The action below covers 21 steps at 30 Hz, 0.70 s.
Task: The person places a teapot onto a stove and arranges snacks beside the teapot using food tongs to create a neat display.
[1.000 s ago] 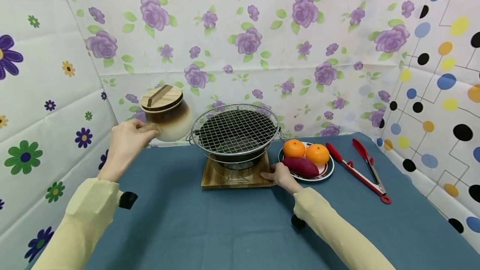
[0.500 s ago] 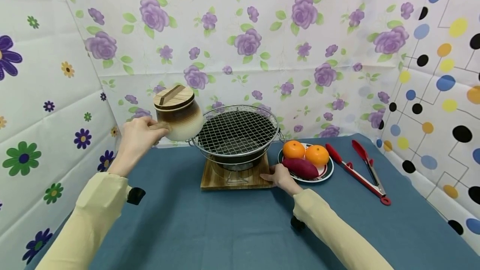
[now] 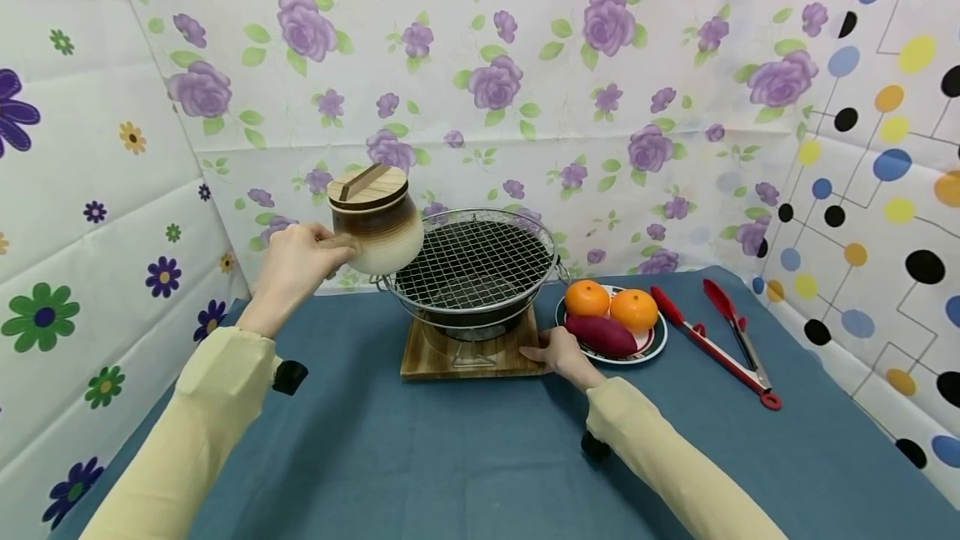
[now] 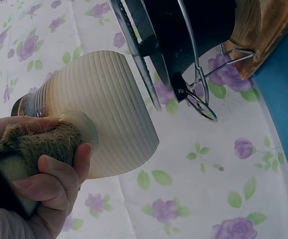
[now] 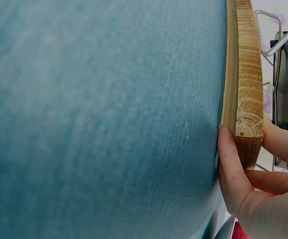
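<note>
L hand (image 3: 303, 261): grip closed round rope-wrapped handle (image 4: 44, 144) of pot (image 3: 386, 240), lid (image 3: 382, 186) on. Pot held above worktop (image 3: 480, 440), just beside L side of grill (image 3: 480, 265), apart from it. R hand (image 3: 566, 354): grip pinches near R corner of wooden board (image 3: 435, 365) under grill. Status (judged): pot lifted, set-down o/s; final spot unconfirmed. Plate (image 3: 652, 352) w/ 2 oranges (image 3: 633, 309), plus tongs (image 3: 720, 348), at R; neither held.
</note>
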{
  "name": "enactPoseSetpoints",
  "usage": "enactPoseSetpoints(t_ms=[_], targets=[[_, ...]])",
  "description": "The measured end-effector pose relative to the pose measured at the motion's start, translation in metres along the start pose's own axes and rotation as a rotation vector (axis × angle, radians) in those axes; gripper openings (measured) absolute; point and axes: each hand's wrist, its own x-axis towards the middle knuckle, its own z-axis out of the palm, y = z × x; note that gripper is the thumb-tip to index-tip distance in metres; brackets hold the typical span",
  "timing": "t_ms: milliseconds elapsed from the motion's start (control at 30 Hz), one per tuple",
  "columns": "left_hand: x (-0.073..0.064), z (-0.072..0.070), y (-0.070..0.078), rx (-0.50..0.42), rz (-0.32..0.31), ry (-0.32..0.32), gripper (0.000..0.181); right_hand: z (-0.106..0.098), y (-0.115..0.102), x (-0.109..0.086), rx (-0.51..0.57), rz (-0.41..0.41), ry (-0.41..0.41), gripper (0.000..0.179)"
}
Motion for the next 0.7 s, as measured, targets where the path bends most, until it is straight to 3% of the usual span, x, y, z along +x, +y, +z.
enactPoseSetpoints(t_ms=[233,700], targets=[[0.007,0.006,0.009,-0.024,-0.009,-0.017,0.026,0.001,0.001,0.000,0.061,0.013,-0.008,0.018],[0.024,0.025,0.024,-0.094,0.016,-0.043,0.023,-0.001,0.001,0.000,0.005,0.002,-0.006,0.019]])
